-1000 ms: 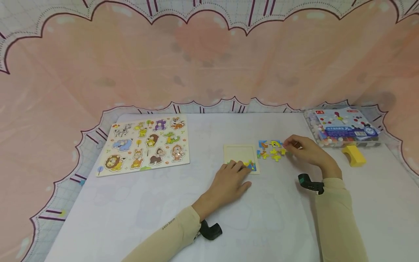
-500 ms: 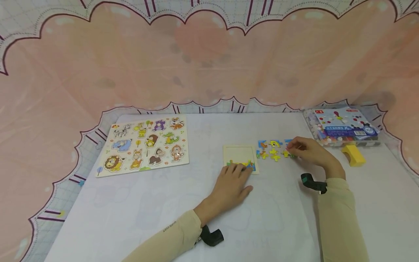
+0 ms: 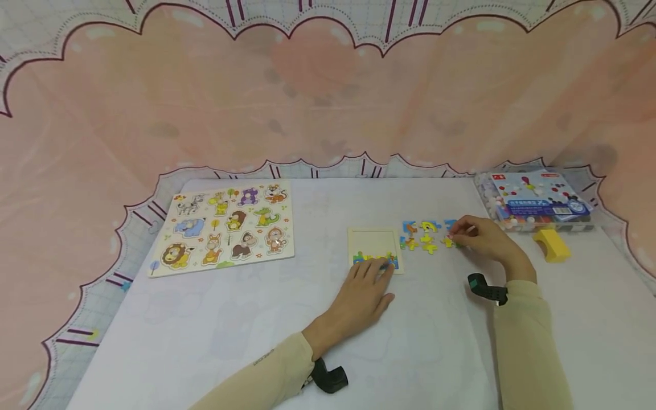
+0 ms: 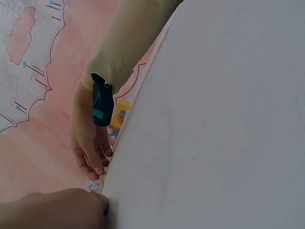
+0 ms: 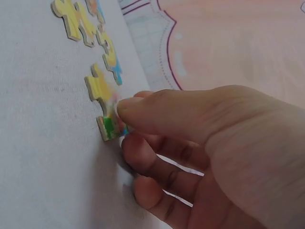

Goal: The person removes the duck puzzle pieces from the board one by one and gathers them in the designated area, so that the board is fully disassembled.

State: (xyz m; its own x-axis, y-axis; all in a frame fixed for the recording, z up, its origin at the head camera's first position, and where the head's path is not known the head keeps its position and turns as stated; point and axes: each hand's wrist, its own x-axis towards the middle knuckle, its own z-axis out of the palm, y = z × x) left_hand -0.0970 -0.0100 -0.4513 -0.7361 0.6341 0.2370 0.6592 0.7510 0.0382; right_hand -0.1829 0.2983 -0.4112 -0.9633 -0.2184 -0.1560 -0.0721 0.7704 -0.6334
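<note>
The left hand (image 3: 361, 293) rests on the near edge of a small square pale wooden tray (image 3: 373, 242), its fingers straight and laid side by side, the thumb spread away from them. Inside the tray, along the near side, lies a strip of blue, green and yellow jigsaw pieces (image 3: 358, 258), partly covered by the fingertips.

Just right of the tray, loose flat yellow and blue jigsaw pieces (image 3: 427, 239) lie grouped on the white cloth-covered table (image 3: 215, 353). At the group's right side is the right hand (image 3: 479, 234), its fingers bent and its thumb tip over the edge of a flat yellow jigsaw piece with a green corner (image 5: 99, 88); I cannot tell whether the thumb and index finger pinch it.

A pale rectangular animal-picture board (image 3: 205, 225) lies well to the left. At the far right, a clear plastic box with a blue-and-white printed sheet (image 3: 540, 196) sits behind a yellow arch-shaped block (image 3: 552, 246). The 2 tan sleeves (image 3: 530, 336) each have a black wrist camera (image 3: 488, 290) at the cuff.
</note>
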